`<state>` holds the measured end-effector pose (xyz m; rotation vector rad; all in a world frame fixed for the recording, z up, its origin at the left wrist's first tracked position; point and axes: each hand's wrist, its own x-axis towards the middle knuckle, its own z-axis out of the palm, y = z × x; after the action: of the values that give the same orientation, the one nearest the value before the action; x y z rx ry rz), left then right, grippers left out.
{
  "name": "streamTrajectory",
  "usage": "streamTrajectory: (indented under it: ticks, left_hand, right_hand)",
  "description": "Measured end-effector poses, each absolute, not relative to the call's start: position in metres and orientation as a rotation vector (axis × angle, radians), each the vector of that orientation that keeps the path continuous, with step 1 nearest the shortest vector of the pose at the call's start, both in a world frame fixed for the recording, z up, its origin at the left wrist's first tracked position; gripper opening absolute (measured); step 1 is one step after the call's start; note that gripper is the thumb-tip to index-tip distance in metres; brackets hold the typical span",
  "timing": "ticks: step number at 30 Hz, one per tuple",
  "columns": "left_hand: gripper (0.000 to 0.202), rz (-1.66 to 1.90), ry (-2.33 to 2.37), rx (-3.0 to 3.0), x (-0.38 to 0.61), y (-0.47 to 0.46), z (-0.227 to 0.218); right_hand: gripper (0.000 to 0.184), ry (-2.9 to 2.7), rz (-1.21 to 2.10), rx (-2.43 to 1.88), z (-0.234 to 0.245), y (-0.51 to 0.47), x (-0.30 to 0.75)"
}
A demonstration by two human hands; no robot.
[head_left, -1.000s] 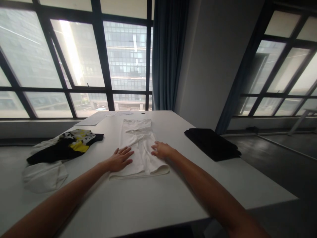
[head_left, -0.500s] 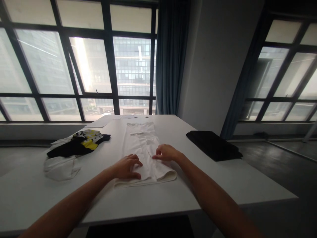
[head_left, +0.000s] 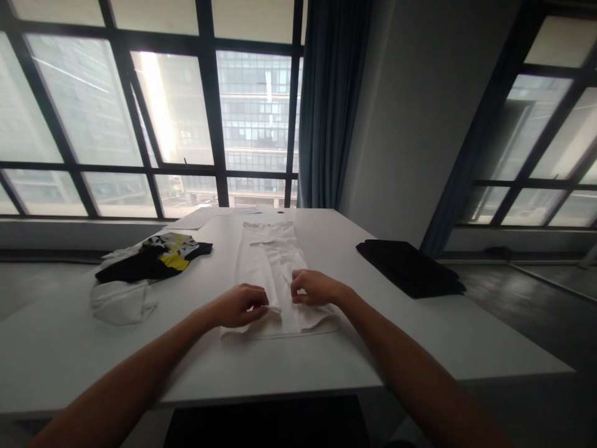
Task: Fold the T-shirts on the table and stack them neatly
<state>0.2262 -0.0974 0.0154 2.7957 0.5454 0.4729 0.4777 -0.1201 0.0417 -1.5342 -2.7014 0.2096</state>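
Note:
A long white garment (head_left: 259,267) lies lengthwise on the white table (head_left: 280,373), its wide hem towards me and some creases along its middle. My left hand (head_left: 242,305) is closed, thumb and fingers pinching a raised fold of the fabric near the hem's left half. On the right half, my right hand (head_left: 317,288) has its fingers curled together against the cloth, seemingly gripping a bit of it. Between the two hands runs a flat strip of the garment.
To the left is a pile of clothes (head_left: 135,264), black, yellow and patterned, with a crumpled white cloth (head_left: 122,303) beside it. A folded black cloth (head_left: 410,269) lies near the right edge. Paper sheets (head_left: 191,219) rest at the far end, before the windows.
My left hand has gone from spread fingers on the fabric to pinching it, lifting a small fold. My right fingers have curled in closer. The view has tilted slightly down.

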Motion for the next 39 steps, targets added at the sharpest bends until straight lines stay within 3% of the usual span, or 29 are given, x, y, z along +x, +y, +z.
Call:
streamTrajectory:
  ticks: [7,12,17,21,23,26,29,35,39]
  left_hand:
    - [0.020,0.254,0.498,2.803,0.228,-0.101,0.017]
    - [0.047,-0.001,0.766,2.767,0.215,-0.098,0.023]
    - [0.021,0.015,0.725,2.739,0.206,-0.097,0.028]
    - [0.025,0.242,0.629,2.767,0.203,-0.097,0.034]
    - [0.025,0.301,0.606,2.748,0.199,-0.095,0.037]
    - [0.023,0.275,0.574,2.695,0.193,-0.091,0.038]
    - [0.028,0.166,0.614,2.666,0.194,-0.087,0.035]
    - [0.056,-0.089,0.894,2.664,0.199,-0.090,0.026]
    - [0.044,-0.090,0.792,2.638,0.194,-0.090,0.028]
  right_hand:
    - [0.040,-2.634,0.276,-1.824,0.041,-0.127,0.466]
    - [0.028,-2.551,0.283,-2.082,0.038,-0.127,0.463]
    - [0.021,-2.522,0.245,-2.064,0.039,-0.122,0.470]
    - [0.018,-2.389,0.246,-1.805,0.038,-0.116,0.470]
    - [0.016,-2.223,0.348,-1.693,0.035,-0.112,0.466]
    - [0.017,-2.119,0.751,-1.531,0.029,-0.109,0.460]
    - [0.028,-2.210,1.069,-1.382,0.022,-0.105,0.463]
    - [0.039,-2.358,0.497,-1.628,0.013,-0.093,0.490]
    - [0.058,-2.414,0.375,-1.830,0.008,-0.086,0.502]
